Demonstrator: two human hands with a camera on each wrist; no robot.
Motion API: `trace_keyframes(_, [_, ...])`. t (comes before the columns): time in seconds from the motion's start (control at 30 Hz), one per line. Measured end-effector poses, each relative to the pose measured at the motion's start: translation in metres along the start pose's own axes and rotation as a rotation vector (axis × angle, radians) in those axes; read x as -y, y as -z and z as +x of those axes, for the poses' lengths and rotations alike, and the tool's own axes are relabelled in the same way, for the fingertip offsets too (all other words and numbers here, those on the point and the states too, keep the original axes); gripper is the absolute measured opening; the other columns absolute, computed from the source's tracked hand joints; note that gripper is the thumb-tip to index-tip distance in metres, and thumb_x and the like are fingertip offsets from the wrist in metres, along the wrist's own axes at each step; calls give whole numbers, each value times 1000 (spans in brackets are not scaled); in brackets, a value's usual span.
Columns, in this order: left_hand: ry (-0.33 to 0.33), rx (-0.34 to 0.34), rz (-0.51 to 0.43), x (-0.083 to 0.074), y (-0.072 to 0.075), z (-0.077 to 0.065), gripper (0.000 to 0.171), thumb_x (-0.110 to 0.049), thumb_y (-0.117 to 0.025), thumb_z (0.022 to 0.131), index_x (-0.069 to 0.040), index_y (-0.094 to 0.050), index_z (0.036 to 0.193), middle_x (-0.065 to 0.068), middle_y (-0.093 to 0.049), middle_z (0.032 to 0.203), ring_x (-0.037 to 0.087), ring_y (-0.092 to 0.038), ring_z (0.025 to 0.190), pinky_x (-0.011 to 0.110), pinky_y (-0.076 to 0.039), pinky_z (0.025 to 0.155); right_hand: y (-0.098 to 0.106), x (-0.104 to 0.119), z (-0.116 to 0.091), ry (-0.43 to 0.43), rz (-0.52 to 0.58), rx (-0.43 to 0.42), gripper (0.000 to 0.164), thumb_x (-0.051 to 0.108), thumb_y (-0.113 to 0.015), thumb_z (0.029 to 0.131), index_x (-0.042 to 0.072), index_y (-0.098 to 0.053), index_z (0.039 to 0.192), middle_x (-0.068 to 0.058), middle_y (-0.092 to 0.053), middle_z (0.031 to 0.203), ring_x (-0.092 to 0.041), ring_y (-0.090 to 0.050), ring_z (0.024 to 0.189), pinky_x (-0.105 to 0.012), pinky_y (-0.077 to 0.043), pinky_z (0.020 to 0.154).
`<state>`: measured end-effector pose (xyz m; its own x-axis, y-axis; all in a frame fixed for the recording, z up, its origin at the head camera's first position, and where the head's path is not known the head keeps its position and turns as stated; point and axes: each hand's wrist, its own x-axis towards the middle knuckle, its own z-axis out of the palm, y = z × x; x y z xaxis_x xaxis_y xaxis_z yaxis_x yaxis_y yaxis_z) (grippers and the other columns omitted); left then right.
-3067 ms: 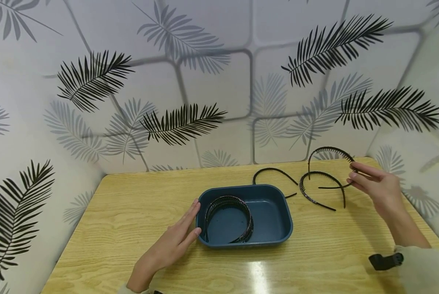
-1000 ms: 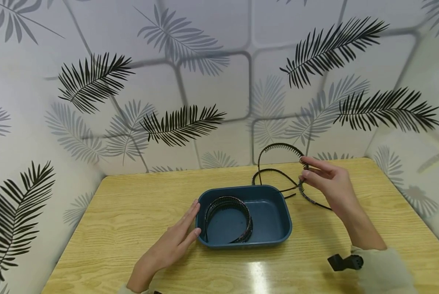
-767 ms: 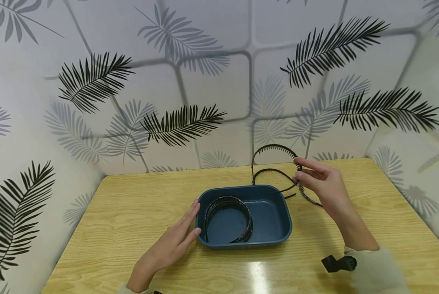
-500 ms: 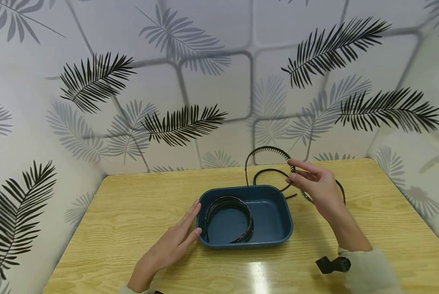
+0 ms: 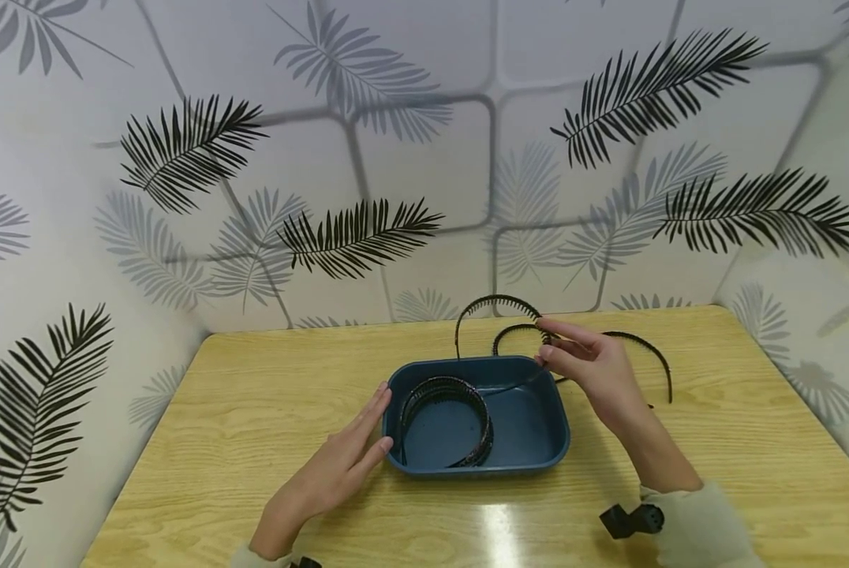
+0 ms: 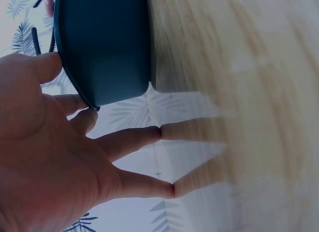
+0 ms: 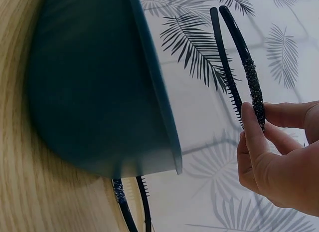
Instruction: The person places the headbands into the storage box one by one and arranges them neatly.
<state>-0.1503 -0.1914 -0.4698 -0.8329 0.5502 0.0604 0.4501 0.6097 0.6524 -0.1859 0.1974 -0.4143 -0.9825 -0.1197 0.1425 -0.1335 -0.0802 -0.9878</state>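
A dark blue, round-cornered box [image 5: 527, 430] stands on the table, and several toothed black headbands [image 5: 444, 382] lie nested in a ring in its left half. My left hand [image 5: 342, 461] rests on the box's left end; in the left wrist view its thumb and some fingers touch the rim while other straight fingers reach down to the tabletop. My right hand [image 5: 598, 371] pinches one black headband [image 5: 497, 298] by its side, above the right back of the box. A sparkly beaded stretch shows on that headband [image 7: 254, 87] in the right wrist view.
Behind the box lies another headband [image 5: 515, 328], partly hidden. A further headband [image 5: 657, 356] lies to the right, partly behind my right hand. The wood-grain table [image 5: 275, 379] meets a leaf-patterned wall covering [image 5: 424, 260] at its back edge.
The right hand has carried the pinched headband leftward from the table's right side, and lower, until its lower end reaches over the box. The left hand stays on the box's end.
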Motion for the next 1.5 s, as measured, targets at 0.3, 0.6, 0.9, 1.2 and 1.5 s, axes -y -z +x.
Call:
trace_keyframes(0.3, [3, 0, 8, -1, -1, 0, 66, -27, -47, 112, -15, -13, 167, -5, -4, 171, 14, -13, 155, 50, -25, 121, -15, -11, -1, -26, -26, 30, 49, 5, -68, 99, -7, -54, 144, -6, -64, 135, -13, -73, 98, -29, -56, 92])
trace_keyframes(0.6, [-14, -8, 20, -1, -1, 1, 65, -28, -47, 112, -15, -14, 166, 0, -7, 172, 16, -15, 154, 50, -27, 120, -25, -21, -3, -60, -35, 43, 48, 2, -69, 98, -6, -57, 143, -13, -61, 136, -13, -71, 99, -31, -57, 92])
trace_keyframes(0.9, [-7, -3, 25, -1, -1, 1, 65, -31, -46, 112, -16, -13, 167, 2, -8, 172, 16, -16, 154, 50, -27, 120, -39, -34, -3, -68, -27, 67, 46, -5, -69, 95, -8, -59, 139, -15, -62, 132, -14, -71, 96, -34, -58, 90])
trace_keyframes(1.2, [-13, -13, 19, 0, -1, 0, 65, -31, -46, 112, -16, -14, 167, 0, -8, 172, 16, -15, 154, 51, -27, 120, -54, -44, -6, -101, -78, 97, 44, -4, -70, 94, -7, -61, 137, -33, -55, 133, -16, -72, 89, -33, -59, 87])
trace_keyframes(1.5, [3, -1, 10, 0, 0, 0, 66, -35, -44, 112, -18, -12, 167, 1, -7, 172, 14, -14, 155, 52, -25, 120, -62, -51, -8, -84, -97, 110, 41, -7, -70, 93, -8, -64, 134, -32, -58, 127, -19, -73, 87, -35, -60, 83])
